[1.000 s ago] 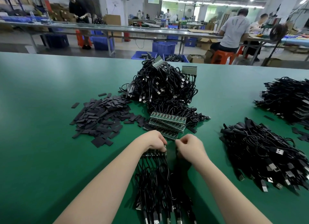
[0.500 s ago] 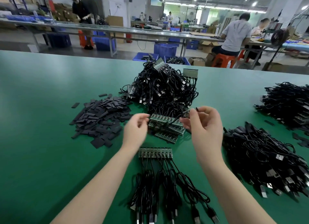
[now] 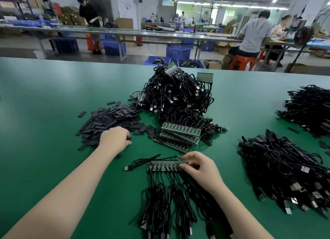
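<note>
drag risk: right hand [image 3: 200, 167] pinches a small green cabled board [image 3: 183, 160] touching the green board strip [image 3: 163, 166]; left hand [image 3: 114, 140] fingers curl into flat black sleeves [image 3: 110, 121], hold unclear.

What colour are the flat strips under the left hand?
Black; the strips show plainly in the head view.

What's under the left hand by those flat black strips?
The left hand lies on the near edge of the heap of flat black strips on the green table. Whether its fingers pinch one is hidden.
</note>
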A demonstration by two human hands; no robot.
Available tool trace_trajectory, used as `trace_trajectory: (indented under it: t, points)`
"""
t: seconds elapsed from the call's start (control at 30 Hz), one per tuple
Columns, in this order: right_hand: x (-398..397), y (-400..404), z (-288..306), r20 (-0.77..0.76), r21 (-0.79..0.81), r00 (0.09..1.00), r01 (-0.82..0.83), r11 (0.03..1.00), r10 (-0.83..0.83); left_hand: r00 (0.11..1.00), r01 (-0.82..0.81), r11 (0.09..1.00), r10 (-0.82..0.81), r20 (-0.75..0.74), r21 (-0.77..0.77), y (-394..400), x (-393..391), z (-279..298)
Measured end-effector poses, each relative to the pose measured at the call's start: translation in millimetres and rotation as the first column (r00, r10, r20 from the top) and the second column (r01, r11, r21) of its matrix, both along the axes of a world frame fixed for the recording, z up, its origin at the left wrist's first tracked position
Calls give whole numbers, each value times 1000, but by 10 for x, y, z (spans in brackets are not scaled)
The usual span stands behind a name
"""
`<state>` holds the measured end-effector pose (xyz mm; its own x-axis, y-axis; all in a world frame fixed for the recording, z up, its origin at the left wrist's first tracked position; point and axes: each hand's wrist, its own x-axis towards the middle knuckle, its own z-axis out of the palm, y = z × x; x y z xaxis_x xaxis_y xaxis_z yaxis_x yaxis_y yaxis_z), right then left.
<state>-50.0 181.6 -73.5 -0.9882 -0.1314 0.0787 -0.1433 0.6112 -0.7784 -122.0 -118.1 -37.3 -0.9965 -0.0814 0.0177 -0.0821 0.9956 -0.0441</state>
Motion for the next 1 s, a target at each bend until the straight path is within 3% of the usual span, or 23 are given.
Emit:
trace_trajectory:
  t: [0.27, 0.37, 0.5, 0.57, 0.63, 0.67, 0.73, 0.8, 0.9, 1.0]
  points:
    - [-2, 29, -20, 0, -102, 1000, 4, 995, -4, 996, -80, 987, 75, 42, 139, 47, -19, -22]
    - [-7, 38, -32, 0, -188, 999, 38, 981, -39, 996, -39, 987, 51, -73, 153, 72, 42, -82]
    - [0, 64, -45, 23, -381, 991, 133, 915, -135, 983, 23, 999, -14, -184, 45, 125, 133, -164]
    - [3, 77, -49, 32, -432, 984, 173, 885, -176, 961, 68, 988, -28, -276, 136, 182, 181, -147]
    - [-2, 88, -16, 39, -468, 983, 177, 866, -180, 918, 175, 902, -5, -396, 395, 347, 259, -40]
    - [-13, 92, 9, 46, -467, 986, 163, 869, -160, 920, 233, 802, 2, -392, 550, 467, 306, 37]
    - [-37, 82, 86, 59, -418, 995, 102, 903, -85, 953, 294, 568, -107, -285, 769, 740, 421, 176]
    - [-50, 29, 174, 86, -438, 996, 34, 898, 5, 937, 319, 437, -276, -212, 841, 978, 502, 224]
    - [-43, -68, 257, 109, -605, 993, 38, 795, 35, 918, 349, 389, -326, -227, 853, 1200, 558, 194]
    - [-26, -77, 285, 116, -653, 992, 118, 749, -55, 919, 370, 400, -289, -268, 838, 1298, 582, 151]
